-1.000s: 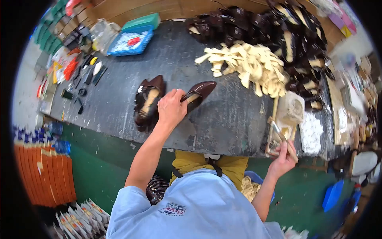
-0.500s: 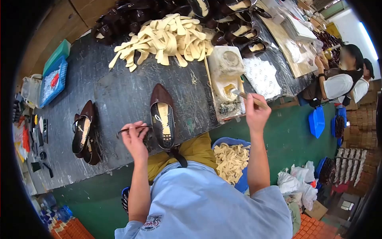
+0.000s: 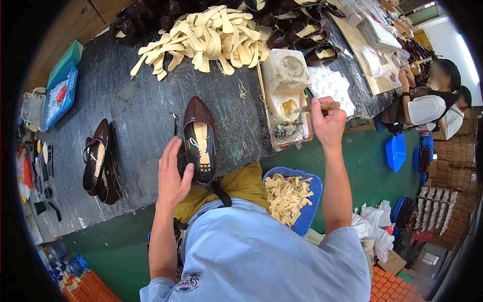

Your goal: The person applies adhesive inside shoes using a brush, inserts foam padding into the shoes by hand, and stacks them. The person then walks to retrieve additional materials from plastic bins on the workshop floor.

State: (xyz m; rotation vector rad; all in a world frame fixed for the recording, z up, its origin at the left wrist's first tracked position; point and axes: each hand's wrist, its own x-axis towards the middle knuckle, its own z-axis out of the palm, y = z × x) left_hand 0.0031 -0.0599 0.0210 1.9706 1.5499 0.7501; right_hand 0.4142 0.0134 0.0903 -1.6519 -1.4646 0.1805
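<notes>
The dark, scuffed surface [image 3: 138,108] carries a burgundy shoe [image 3: 200,146] near its front edge and a heap of cream pieces [image 3: 214,40] behind. The left hand [image 3: 172,173], fingers loosely spread, is beside the shoe; the right hand [image 3: 329,126] grips a brush [image 3: 330,105]. Green floor [image 3: 367,166] holds a blue basin [image 3: 315,207]; two people [image 3: 433,108] are beyond.

the blue shirt [image 3: 274,246] reads "the endless" in small letters.
</notes>
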